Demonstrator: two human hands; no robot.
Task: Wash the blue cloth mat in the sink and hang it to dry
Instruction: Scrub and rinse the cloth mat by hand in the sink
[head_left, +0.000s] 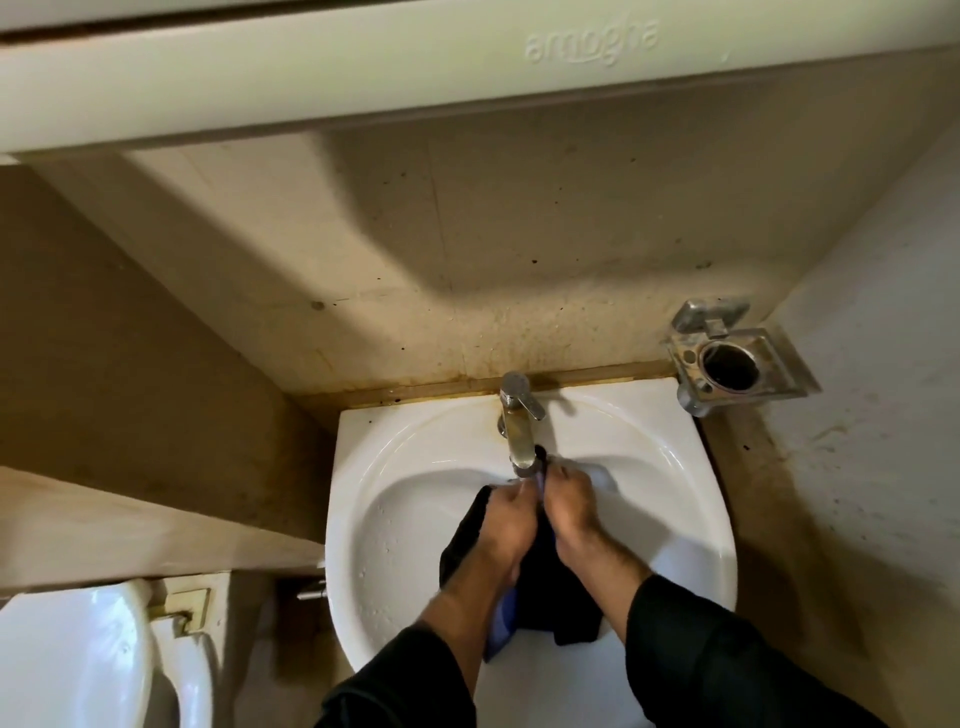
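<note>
A long off-white cabinet underside, embossed with lettering, is seen across the top, above a stained beige tiled wall. Below it, a white ceramic wall-mounted sink with a rounded bowl is set against the wall, and water droplets are seen on its inner surface. At the lower left, part of a white plastic toilet seat and lid is visible. The dark blue cloth mat is held inside the sink bowl, bunched and hanging downward, with a lighter blue edge showing near the front rim. Black sleeves cover both forearms. The left hand and the right hand are closed on the upper part of the mat, pressed close together just beneath the spout, with fabric pinched between them. A clear square holder with a round opening is fixed on the wall to the right of the sink. A chrome single-lever tap stands at the back centre of the sink, its spout tarnished.
</note>
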